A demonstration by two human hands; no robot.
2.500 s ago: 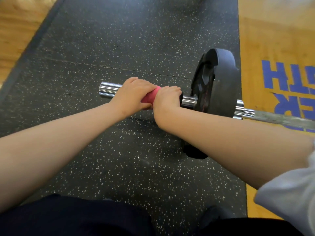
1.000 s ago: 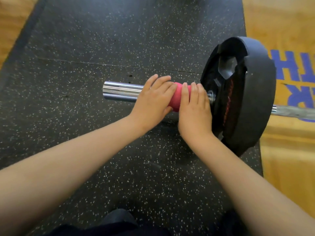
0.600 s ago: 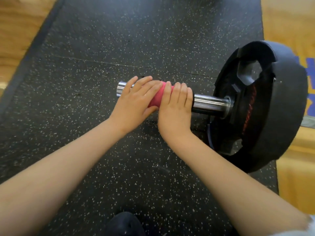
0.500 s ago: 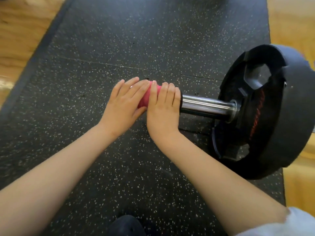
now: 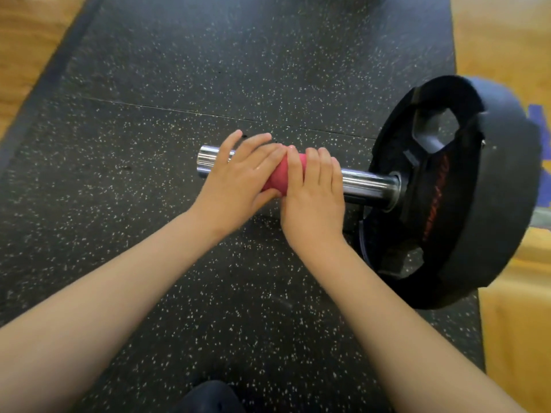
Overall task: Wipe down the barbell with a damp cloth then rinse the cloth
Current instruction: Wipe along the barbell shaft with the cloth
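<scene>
The barbell's chrome sleeve (image 5: 366, 186) lies across the black mat, its free end (image 5: 208, 163) pointing left. A pink cloth (image 5: 280, 174) is wrapped around the sleeve's middle. My left hand (image 5: 238, 180) grips the cloth from the left, fingers curled over the top of the bar. My right hand (image 5: 313, 198) holds the cloth's right part, fingers over the bar. Most of the cloth is hidden under both hands. A black weight plate (image 5: 465, 192) sits on the sleeve at the right.
A speckled black rubber mat (image 5: 179, 84) covers the floor under the bar. Wooden floor (image 5: 26, 43) borders it on the left and on the right (image 5: 501, 40). A dark shoe tip (image 5: 208, 396) shows at the bottom edge.
Both hands slid the cloth left along the sleeve away from the plate, down to its free end, then slightly back right, so the chrome end shows again.
</scene>
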